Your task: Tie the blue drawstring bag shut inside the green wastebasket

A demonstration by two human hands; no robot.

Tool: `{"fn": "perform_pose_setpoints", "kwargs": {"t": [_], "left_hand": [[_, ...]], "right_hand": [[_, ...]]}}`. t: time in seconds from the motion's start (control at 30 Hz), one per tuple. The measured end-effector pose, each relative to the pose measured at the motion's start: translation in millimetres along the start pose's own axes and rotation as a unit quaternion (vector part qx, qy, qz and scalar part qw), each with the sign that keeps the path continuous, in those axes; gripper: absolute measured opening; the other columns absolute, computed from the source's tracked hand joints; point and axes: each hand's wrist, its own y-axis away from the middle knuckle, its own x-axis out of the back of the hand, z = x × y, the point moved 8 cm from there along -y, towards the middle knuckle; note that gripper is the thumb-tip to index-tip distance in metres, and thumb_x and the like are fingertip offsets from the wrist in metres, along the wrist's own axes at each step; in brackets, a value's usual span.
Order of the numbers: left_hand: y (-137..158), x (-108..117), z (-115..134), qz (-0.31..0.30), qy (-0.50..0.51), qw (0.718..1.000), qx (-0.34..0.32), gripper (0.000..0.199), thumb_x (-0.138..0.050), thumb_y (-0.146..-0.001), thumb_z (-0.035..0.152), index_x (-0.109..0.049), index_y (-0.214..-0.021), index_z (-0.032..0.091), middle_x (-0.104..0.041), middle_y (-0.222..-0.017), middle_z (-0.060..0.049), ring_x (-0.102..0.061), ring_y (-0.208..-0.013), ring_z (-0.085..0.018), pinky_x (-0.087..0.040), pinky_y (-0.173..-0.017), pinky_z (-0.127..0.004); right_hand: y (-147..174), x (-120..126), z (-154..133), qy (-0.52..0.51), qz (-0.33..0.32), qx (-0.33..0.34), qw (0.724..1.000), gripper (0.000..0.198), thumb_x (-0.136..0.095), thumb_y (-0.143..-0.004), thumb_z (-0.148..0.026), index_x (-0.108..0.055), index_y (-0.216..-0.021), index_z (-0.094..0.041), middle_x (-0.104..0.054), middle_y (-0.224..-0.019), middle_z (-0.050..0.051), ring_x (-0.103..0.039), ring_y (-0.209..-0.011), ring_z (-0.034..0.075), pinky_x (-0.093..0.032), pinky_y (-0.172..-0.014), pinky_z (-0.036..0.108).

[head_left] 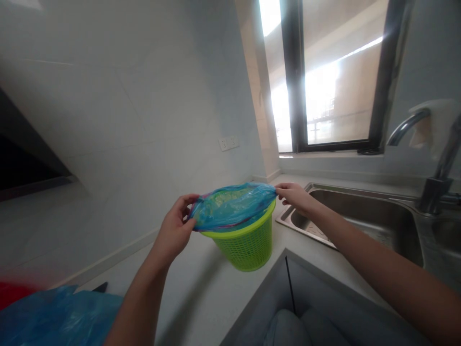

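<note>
A lime-green mesh basket (248,247) stands near the counter's front corner. Over its top stretches a thin blue plastic bag (234,206) with a purplish edge, covering most of the opening. My left hand (178,223) pinches the bag's left edge, just outside the basket's rim. On the far right side, my right hand (291,194) grips the opposite edge between thumb and fingers. The bag is drawn taut between both hands, and part of the green rim shows below it at the front. What lies inside the basket is hidden.
To the right is a steel sink (363,216) with a curved faucet (408,126). Another blue plastic bag (61,315) lies at the lower left beside something red (16,294). A wall socket (228,142) and a window (338,77) are behind.
</note>
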Motion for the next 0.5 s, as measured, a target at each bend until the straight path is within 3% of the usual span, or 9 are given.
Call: {"fn": "perform_pose_setpoints", "kwargs": {"t": [0.1, 0.17, 0.27, 0.4, 0.5], "left_hand": [[3, -13, 5, -0.044, 0.007, 0.999, -0.024, 0.067, -0.052, -0.059, 0.007, -0.059, -0.124, 0.025, -0.062, -0.120, -0.006, -0.061, -0.093, -0.020, -0.047, -0.062, -0.023], [2, -12, 6, -0.030, 0.021, 0.998, -0.045, 0.064, -0.050, -0.059, 0.006, -0.061, -0.119, 0.023, -0.063, -0.119, -0.006, -0.061, -0.096, -0.020, -0.047, -0.064, -0.023], [-5, 8, -2, 0.080, 0.049, 0.994, -0.058, 0.050, -0.053, -0.058, 0.007, -0.063, -0.105, 0.020, -0.066, -0.107, -0.006, -0.062, -0.094, -0.019, -0.047, -0.064, -0.021], [-7, 42, -34, 0.255, 0.086, 0.963, 0.025, 0.036, -0.065, -0.055, 0.010, -0.060, -0.090, 0.018, -0.064, -0.074, -0.001, -0.060, -0.068, -0.015, -0.050, -0.062, -0.023], [-5, 51, -52, 0.302, 0.120, 0.941, 0.090, 0.032, -0.069, -0.057, 0.010, -0.059, -0.086, 0.017, -0.063, -0.068, 0.000, -0.059, -0.060, -0.013, -0.050, -0.057, -0.021]], "right_hand": [[-1, 7, -10, 0.000, 0.058, 0.075, 0.996, 0.015, -0.061, -0.072, -0.026, -0.068, -0.080, -0.016, -0.062, -0.074, 0.002, -0.052, -0.066, 0.013, -0.040, -0.055, 0.025], [0, 12, -17, -0.034, 0.090, 0.116, 0.989, 0.011, -0.060, -0.069, -0.024, -0.064, -0.077, -0.018, -0.059, -0.071, 0.000, -0.051, -0.066, 0.013, -0.042, -0.056, 0.025], [2, 15, -18, -0.127, 0.113, 0.118, 0.978, 0.008, -0.059, -0.067, -0.022, -0.058, -0.075, -0.020, -0.056, -0.071, -0.003, -0.053, -0.067, 0.013, -0.046, -0.060, 0.026], [0, 8, -10, -0.296, 0.068, 0.050, 0.952, 0.013, -0.064, -0.060, -0.016, -0.056, -0.071, -0.019, -0.055, -0.069, -0.004, -0.052, -0.067, 0.011, -0.045, -0.060, 0.023], [-4, 1, -5, -0.394, 0.026, 0.002, 0.919, 0.017, -0.069, -0.061, -0.020, -0.053, -0.066, -0.019, -0.053, -0.064, -0.003, -0.047, -0.059, 0.009, -0.042, -0.054, 0.022]]}}
